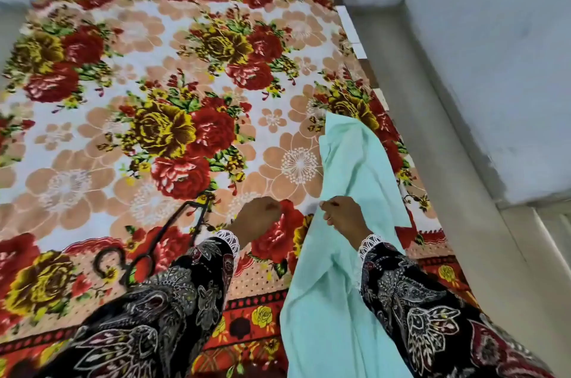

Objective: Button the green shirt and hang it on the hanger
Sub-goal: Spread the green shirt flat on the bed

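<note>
The pale green shirt (343, 223) lies bunched along the right side of a flower-patterned bed, running from the near edge up to the middle right. My right hand (344, 217) pinches its fabric at the left edge. My left hand (258, 218) hovers curled over the bedspread just left of the shirt, apart from it, with nothing visible in it. A dark hanger (173, 238) rests on the bed at the lower left, its hook pointing toward me, partly covered by my left sleeve. Buttons are hidden in the folds.
The bedspread (154, 99) with red and yellow roses covers the whole bed. A grey floor strip (448, 161) and a pale wall (509, 69) run along the bed's right side. Both my arms wear dark patterned sleeves with white lace cuffs.
</note>
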